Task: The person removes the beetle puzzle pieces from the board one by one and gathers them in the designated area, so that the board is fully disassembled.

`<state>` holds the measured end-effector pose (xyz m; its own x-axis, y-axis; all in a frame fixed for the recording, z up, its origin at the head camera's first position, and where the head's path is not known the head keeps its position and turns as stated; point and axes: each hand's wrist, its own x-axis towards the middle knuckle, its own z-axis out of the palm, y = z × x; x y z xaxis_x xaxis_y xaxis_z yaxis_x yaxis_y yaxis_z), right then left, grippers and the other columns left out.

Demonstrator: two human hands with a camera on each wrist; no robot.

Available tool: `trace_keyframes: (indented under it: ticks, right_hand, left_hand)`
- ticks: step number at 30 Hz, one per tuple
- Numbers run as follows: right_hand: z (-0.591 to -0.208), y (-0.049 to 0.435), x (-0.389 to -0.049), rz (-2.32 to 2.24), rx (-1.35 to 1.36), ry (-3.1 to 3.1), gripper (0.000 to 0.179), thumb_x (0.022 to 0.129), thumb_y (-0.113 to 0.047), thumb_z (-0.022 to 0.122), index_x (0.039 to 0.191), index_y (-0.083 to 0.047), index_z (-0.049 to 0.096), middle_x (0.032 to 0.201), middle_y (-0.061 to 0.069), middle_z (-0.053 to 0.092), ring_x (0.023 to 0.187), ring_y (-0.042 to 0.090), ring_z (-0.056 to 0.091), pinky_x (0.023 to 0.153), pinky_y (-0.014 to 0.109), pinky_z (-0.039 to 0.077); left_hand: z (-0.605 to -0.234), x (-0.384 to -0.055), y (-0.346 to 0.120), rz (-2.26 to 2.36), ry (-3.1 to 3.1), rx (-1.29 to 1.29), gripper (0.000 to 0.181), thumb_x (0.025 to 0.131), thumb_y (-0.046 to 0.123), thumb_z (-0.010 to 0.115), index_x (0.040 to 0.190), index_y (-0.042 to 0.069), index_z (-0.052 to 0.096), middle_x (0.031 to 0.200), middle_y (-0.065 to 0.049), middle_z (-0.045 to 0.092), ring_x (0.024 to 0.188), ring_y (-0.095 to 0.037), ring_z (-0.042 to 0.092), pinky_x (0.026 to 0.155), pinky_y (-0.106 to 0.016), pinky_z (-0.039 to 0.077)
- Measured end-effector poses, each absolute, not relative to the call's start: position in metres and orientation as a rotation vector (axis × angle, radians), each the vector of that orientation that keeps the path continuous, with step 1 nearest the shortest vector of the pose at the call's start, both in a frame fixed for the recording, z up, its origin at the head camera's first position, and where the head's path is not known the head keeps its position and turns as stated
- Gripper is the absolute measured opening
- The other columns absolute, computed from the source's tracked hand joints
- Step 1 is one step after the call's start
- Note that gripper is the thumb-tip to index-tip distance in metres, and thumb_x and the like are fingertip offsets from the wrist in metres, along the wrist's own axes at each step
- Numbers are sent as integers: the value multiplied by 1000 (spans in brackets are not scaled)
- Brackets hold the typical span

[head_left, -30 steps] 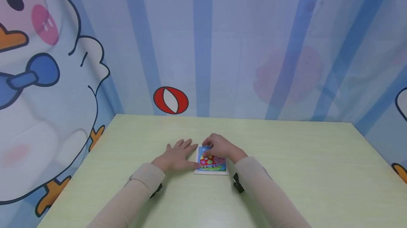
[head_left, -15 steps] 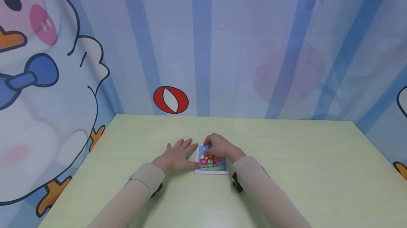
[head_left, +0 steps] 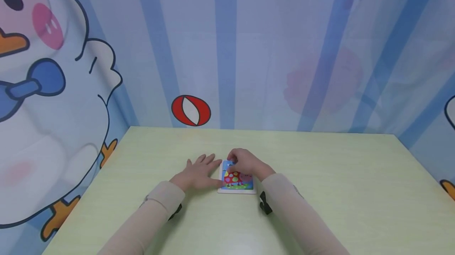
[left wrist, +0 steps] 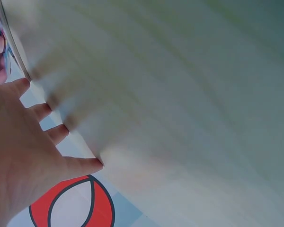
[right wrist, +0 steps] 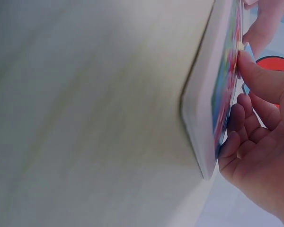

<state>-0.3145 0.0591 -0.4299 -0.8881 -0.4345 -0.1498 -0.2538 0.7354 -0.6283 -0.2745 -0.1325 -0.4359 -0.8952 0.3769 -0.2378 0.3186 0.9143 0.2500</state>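
Note:
A small square picture puzzle (head_left: 239,186) in a white frame lies on the table, showing a red spotted bug with a pink face on blue and green. My left hand (head_left: 197,175) is spread flat at its left side, thumb and forefinger at the frame's edge. Over the upper part of the picture, my right hand (head_left: 247,163) pinches a light-blue puzzle piece (right wrist: 249,49) between thumb and forefinger. In the right wrist view that piece stands tilted up from the picture, mostly hidden by the fingers. The other right fingers curl close over the puzzle's surface.
The pale wooden table (head_left: 320,192) stretches out on both sides of the hands. Behind it hangs a striped blue backdrop (head_left: 259,49) printed with a large white duck and a red-and-white ball.
Beside the right fingertips, a dark line now shows at the picture's upper left, where the piece is tilting up. The right hand has barely shifted; the left stays put.

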Motion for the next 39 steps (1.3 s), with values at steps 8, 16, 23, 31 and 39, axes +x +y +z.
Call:
trace_keyframes:
  ticks: [8,16,23,31,39]
  right_hand:
    - [-429,63,-313,-998,-537,2606,16,88,-12,70,103,-8,63,95,3,61,86,17,55,83,33,50]
    - [-429,67,-315,-1046,-561,2603,9,93,-11,62,102,-8,63,95,3,62,86,16,57,83,33,50]
    - [-428,71,-317,-1124,-572,2562,12,95,-12,61,104,-7,64,96,4,64,87,16,58,83,33,50]
    - [-420,87,-320,-1214,-486,2533,16,95,-14,60,109,-7,65,99,6,63,90,19,57,85,35,50]
    - [-410,122,-330,-1241,-423,2563,20,96,-16,59,112,-5,63,101,9,63,90,22,57,79,32,50]
  left_hand:
    - [-432,-274,-131,320,2787,516,83,84,62,57,152,23,31,160,-7,20,146,-37,11,107,-73,9]
    - [-431,-274,-131,318,2792,506,83,84,62,58,152,23,31,160,-7,20,146,-37,11,107,-73,9]
    - [-432,-273,-131,313,2791,516,83,84,64,56,152,23,31,160,-7,20,147,-37,11,107,-73,9]
    - [-434,-274,-132,306,2798,506,84,83,66,56,152,24,32,160,-7,21,147,-37,11,107,-72,10]
    - [-435,-274,-132,322,2794,493,85,82,63,59,152,24,32,160,-7,21,146,-37,12,108,-72,10]
